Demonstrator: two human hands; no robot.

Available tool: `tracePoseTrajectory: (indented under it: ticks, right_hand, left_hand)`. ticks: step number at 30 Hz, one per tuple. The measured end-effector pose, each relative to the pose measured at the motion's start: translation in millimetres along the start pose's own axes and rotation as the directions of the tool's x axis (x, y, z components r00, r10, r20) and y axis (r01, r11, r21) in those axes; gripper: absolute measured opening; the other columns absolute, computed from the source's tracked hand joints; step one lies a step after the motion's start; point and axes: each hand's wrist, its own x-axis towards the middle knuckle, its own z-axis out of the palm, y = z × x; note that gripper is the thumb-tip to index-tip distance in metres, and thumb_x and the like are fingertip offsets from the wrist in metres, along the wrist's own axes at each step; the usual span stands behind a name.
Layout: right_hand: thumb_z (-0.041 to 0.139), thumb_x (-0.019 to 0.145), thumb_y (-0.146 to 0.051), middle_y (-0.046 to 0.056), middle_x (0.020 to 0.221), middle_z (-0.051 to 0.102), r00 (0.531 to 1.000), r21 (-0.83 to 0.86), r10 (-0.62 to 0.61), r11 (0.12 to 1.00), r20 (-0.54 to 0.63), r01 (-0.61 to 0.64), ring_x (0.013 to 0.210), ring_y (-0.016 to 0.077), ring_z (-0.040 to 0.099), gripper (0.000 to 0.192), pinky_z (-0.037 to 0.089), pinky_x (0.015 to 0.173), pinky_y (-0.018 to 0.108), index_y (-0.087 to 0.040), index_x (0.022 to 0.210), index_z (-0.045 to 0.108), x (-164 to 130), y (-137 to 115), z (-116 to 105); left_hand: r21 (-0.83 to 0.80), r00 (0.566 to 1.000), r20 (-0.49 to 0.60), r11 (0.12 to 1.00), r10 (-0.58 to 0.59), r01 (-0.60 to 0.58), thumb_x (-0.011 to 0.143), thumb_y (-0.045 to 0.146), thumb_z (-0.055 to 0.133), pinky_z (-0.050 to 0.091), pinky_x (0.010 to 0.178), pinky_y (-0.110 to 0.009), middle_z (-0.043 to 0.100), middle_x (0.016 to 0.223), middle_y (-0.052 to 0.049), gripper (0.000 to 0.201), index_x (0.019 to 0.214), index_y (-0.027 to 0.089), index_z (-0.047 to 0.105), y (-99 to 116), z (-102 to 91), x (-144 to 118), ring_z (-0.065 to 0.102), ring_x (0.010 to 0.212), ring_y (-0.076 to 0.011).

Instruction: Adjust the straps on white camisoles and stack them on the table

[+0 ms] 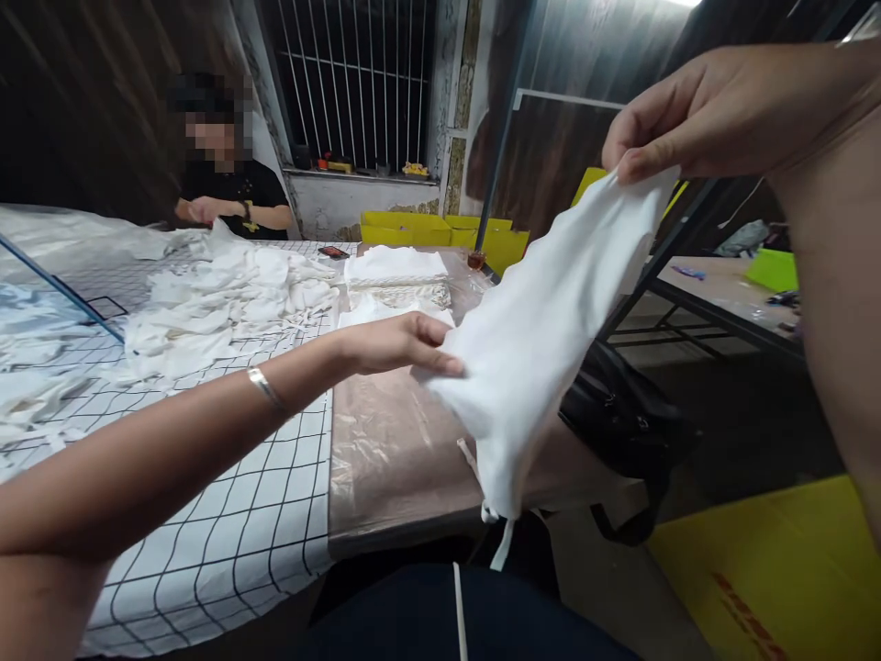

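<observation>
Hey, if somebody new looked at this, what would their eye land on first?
Probably the white cloth, held up between the left hand near the middle and the right hand at upper right. Next, perhaps, the loose heap of white fabric on the checked tablecloth at left. The bright yellow panel with red marks, at lower right, also stands out.

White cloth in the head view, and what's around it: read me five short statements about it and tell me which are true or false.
1. The left hand and the right hand both hold the white cloth. True.
2. The silver bracelet is on the right wrist. False: the silver bracelet is on the left wrist.
3. The left hand is higher in the picture. False: the right hand is.
4. A black bag shows on the table's left side. False: it shows on the right.
5. Folded white pieces are stacked on the table. True.
</observation>
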Motion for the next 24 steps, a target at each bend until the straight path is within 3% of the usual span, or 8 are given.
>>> tracePoseTrajectory:
  ticks: [6,9,13,16,18,20,22,24]
  right_hand:
    - [0.061,0.070,-0.020,-0.009,0.069,0.064,0.997,-0.093,0.045,0.995,0.059,-0.039,0.056,-0.0057,0.055,0.031,0.041,0.060,0.015,0.006,0.087,0.064,23.4,41.5,7.5]
    - [0.048,0.077,-0.030,0.002,0.083,0.069,0.994,-0.158,0.105,0.982,-0.008,-0.105,0.063,-0.0023,0.057,0.046,0.041,0.063,0.023,0.011,0.090,0.064,47.7,61.5,11.6]
    - [0.042,0.079,-0.044,0.010,0.093,0.069,0.964,-0.217,0.028,0.972,-0.265,-0.088,0.071,0.0015,0.058,0.061,0.038,0.063,0.029,0.012,0.087,0.064,75.6,74.3,15.4]
    - [0.050,0.079,-0.048,0.010,0.097,0.069,0.908,-0.331,-0.081,0.941,-0.412,-0.066,0.073,0.0007,0.054,0.059,0.037,0.063,0.029,0.009,0.087,0.065,77.5,79.9,25.6]
    - [0.057,0.082,-0.042,0.008,0.095,0.069,0.879,-0.424,-0.180,0.905,-0.442,-0.028,0.075,0.0027,0.053,0.047,0.037,0.066,0.028,0.003,0.087,0.067,64.4,89.6,44.1]
    - [0.064,0.084,-0.031,0.007,0.089,0.068,0.869,-0.500,-0.311,0.861,-0.384,0.087,0.078,0.0079,0.054,0.027,0.039,0.070,0.029,-0.005,0.084,0.070,38.6,106.7,77.7]
    - [0.068,0.081,-0.020,0.008,0.083,0.067,0.872,-0.524,-0.417,0.818,-0.258,0.236,0.080,0.0149,0.055,0.009,0.042,0.072,0.031,-0.013,0.078,0.071,1.1,129.5,127.0]
    - [0.063,0.082,-0.017,0.008,0.077,0.064,0.895,-0.490,-0.428,0.811,-0.125,0.320,0.076,0.0193,0.054,0.011,0.043,0.071,0.033,-0.018,0.072,0.068,-44.0,152.6,185.6]
  left_hand:
    - [0.296,0.988,-0.119,0.947,-0.095,0.126,0.068,0.037,0.081,0.053,0.072,-0.028,0.069,0.071,-0.002,0.024,0.074,0.015,0.073,3.6,-52.3,-42.5,0.062,0.071,-0.0134]
    - [0.401,0.945,-0.323,0.912,0.054,0.085,0.076,0.038,0.076,0.051,0.078,-0.032,0.068,0.074,-0.002,0.022,0.076,0.017,0.070,31.0,-82.5,-45.1,0.059,0.077,-0.0134]
    - [0.649,0.783,-0.524,0.752,0.337,0.111,0.083,0.034,0.069,0.043,0.092,-0.037,0.067,0.082,0.001,0.013,0.086,0.021,0.067,83.7,-114.1,-42.5,0.053,0.089,-0.0152]
    - [0.846,0.628,-0.533,0.386,0.567,0.368,0.082,0.028,0.067,0.034,0.102,-0.043,0.062,0.080,0.000,0.005,0.082,0.023,0.068,97.6,-113.5,-43.8,0.050,0.095,-0.0204]
    - [0.862,0.608,-0.471,0.188,0.639,0.470,0.085,0.025,0.059,0.029,0.103,-0.048,0.058,0.076,-0.002,0.011,0.081,0.023,0.069,78.0,-96.5,-48.1,0.050,0.093,-0.0228]
    - [0.846,0.652,-0.468,0.089,0.597,0.526,0.089,0.022,0.050,0.026,0.101,-0.052,0.056,0.071,-0.004,0.022,0.078,0.022,0.068,34.6,-66.4,-56.2,0.050,0.085,-0.0235]
    - [0.852,0.754,-0.480,0.036,0.447,0.522,0.088,0.007,0.041,0.027,0.096,-0.052,0.058,0.067,-0.004,0.031,0.078,0.020,0.067,-23.9,-26.8,-68.1,0.051,0.079,-0.0228]
    - [0.902,0.855,-0.424,0.062,0.299,0.427,0.080,-0.004,0.040,0.030,0.090,-0.046,0.065,0.073,-0.004,0.033,0.078,0.019,0.064,-83.2,16.0,-82.6,0.053,0.084,-0.0225]
